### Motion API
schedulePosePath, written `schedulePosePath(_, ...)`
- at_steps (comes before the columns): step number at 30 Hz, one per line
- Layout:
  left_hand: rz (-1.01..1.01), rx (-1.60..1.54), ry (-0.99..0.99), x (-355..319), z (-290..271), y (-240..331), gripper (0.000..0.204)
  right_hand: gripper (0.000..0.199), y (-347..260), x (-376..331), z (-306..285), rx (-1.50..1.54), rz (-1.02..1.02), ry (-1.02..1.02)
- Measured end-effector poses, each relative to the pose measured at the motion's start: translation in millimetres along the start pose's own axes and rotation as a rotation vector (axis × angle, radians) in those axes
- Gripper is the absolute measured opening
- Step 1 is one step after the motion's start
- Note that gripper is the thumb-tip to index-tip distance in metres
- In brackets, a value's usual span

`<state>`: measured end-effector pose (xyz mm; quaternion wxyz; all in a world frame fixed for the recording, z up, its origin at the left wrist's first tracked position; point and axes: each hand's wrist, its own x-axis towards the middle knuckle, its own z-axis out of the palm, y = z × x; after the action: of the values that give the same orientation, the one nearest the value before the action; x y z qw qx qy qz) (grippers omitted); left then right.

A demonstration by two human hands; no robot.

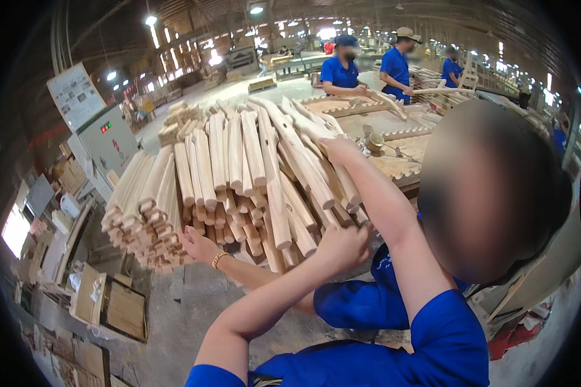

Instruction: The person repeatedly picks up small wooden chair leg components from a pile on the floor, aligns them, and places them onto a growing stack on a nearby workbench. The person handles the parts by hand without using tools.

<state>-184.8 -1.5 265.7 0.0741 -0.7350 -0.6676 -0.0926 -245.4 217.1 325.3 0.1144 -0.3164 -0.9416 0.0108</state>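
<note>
A large stack of pale, shaped wooden bars (pixel 235 155) lies in front of me, their rounded ends toward me. My right hand (pixel 342 149) reaches across to the far right of the stack, fingers closed over a long curved wooden bar (pixel 311 128). Lower down, beside the near ends of the bars, my left hand (pixel 344 248) is closed; what it grips is hidden. Between my arms and the stack, a co-worker's hand (pixel 199 245) with a gold bracelet touches the lower left bar ends.
The co-worker (pixel 355 303) stands close on my right, a forearm passing beneath my left arm. Wooden panels with notched edges (pixel 403 142) lie on the far right. A grey electrical cabinet (pixel 106 145) stands left. Several people in blue work farther back.
</note>
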Motion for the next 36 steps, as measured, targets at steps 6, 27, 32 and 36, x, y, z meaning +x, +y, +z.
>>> schedulePosePath(6, 0.264, -0.075, -0.167, -75, -20, 5, 0.037, 0.04, -51, -1, -24, -0.002, 0.232, -0.107)
schedulePosePath(27, 0.824, -0.54, -0.648, -198, 18, 55, 0.039, 0.025, -231, -247, -24, 0.223, -0.53, 0.363)
schedulePosePath(32, 1.213, -0.411, -0.698, -217, 62, 122, 0.055, 0.03, -198, -429, -12, 0.404, -0.458, 0.38)
schedulePosePath(36, 1.174, -0.283, -0.95, -243, 98, 204, 0.058, 0.032, -138, -635, 71, 0.005, 0.481, 0.155)
